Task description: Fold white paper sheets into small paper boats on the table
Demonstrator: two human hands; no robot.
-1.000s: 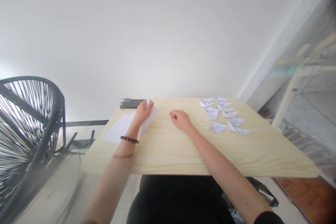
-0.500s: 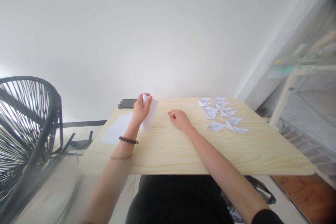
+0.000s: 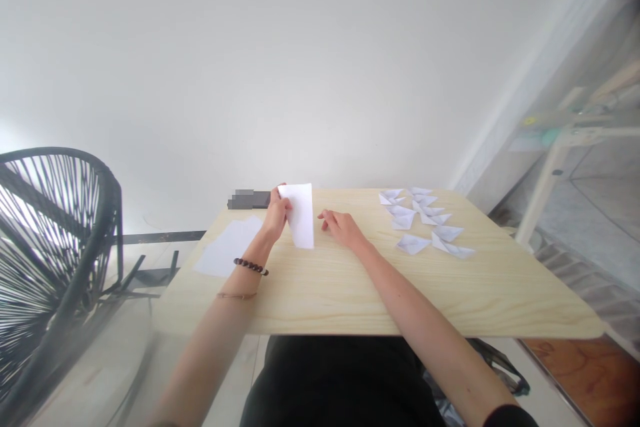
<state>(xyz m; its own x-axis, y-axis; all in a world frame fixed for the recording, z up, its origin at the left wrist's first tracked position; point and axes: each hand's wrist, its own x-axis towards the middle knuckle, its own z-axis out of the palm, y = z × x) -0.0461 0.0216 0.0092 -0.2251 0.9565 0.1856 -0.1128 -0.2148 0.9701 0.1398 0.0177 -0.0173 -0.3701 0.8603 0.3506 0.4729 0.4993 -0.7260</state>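
Observation:
My left hand (image 3: 278, 213) grips a white sheet of paper (image 3: 302, 217) by its left edge, holding it up over the table. Just right of that sheet is my right hand (image 3: 340, 225), empty, its fingers loosely curled and a little apart. More white paper (image 3: 225, 250) lies flat on the table's left side, partly behind my left wrist. Several folded white paper shapes (image 3: 413, 243) with pointed ends sit in loose rows on the right part of the table.
The pale wooden table (image 3: 340, 307) stands against a white wall. A dark flat object (image 3: 249, 199) lies at its back left edge, partly blurred out. Left of the table is a black corded chair (image 3: 60, 267). A white metal frame (image 3: 550, 180) stands at the right.
The sheet in my left hand has swung to the right and now shows its broad face upright. My left hand has shifted slightly right. My right hand's fingers have loosened a little.

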